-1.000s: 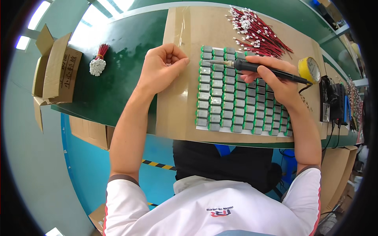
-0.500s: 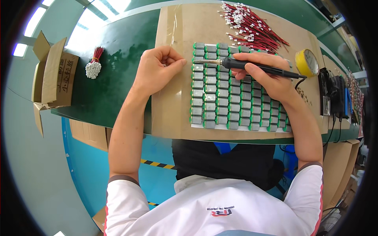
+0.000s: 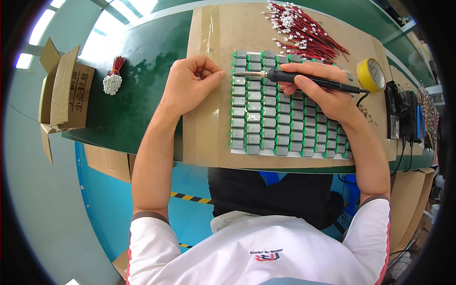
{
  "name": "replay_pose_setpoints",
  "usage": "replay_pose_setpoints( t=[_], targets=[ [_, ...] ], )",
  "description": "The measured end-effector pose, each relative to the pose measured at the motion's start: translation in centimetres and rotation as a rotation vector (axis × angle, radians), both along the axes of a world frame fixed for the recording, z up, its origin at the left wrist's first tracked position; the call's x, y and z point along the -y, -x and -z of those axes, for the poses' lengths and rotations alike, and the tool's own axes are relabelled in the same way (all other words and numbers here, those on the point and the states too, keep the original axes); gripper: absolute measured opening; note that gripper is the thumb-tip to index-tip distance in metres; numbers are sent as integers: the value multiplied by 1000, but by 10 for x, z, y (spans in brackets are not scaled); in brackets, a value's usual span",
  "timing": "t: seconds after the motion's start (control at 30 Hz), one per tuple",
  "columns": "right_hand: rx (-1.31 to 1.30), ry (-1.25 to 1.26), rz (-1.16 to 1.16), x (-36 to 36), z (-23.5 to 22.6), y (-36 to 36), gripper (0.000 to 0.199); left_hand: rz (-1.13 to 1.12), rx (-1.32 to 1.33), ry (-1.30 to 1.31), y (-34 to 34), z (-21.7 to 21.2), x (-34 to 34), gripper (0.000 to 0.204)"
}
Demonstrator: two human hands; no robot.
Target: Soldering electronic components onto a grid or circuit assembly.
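Note:
My right hand (image 3: 327, 90) is wrapped round the black handle of a soldering iron (image 3: 342, 86), its metal tip pointing left. The tip meets the left column of grey blocks with green ends (image 3: 253, 95), near the top of the array. Just left of that tip, my left hand (image 3: 190, 85) is closed in a pinch. A very thin strand (image 3: 229, 73), which looks like solder wire, runs from its fingertips towards the iron's tip. The blocks stand in close columns on a white sheet; my right hand hides some of them.
Red and black wires with white connectors (image 3: 304, 35) lie piled beyond the blocks. A yellow tape roll (image 3: 370, 76) sits right of my right hand, near black equipment (image 3: 407, 114). At left are a tied wire bundle (image 3: 112, 83) and an open cardboard box (image 3: 71, 95). Brown board (image 3: 204, 137) covers the bench.
Hardly anything differs. Both hands keep their places, and the soldering iron stays at the same block in the left column.

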State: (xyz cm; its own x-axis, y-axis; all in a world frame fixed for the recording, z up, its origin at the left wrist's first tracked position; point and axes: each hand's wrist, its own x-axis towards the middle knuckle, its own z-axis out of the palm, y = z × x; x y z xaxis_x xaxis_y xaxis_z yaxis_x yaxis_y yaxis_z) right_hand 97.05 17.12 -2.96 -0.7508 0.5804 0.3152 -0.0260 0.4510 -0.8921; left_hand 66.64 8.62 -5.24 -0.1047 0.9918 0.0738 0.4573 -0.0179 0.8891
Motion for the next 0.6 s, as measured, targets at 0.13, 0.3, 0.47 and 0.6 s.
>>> replay_pose_setpoints(
  t=[0.13, 0.3, 0.47, 0.6],
  targets=[
    [0, 0, 2, 0, 0, 0, 30, -5, -11, 2, -1, 0, 0, 13],
    [8, -4, 7, 0, 0, 0, 30, -1, -13, 6, -1, 0, 0, 12],
    [2, -12, 4, -1, 0, -1, 30, -4, -35, 18, -3, 0, 0, 11],
    [13, -16, 2, -1, -1, -1, 29, -1, -42, 15, -4, 1, 0, 10]
  ],
)
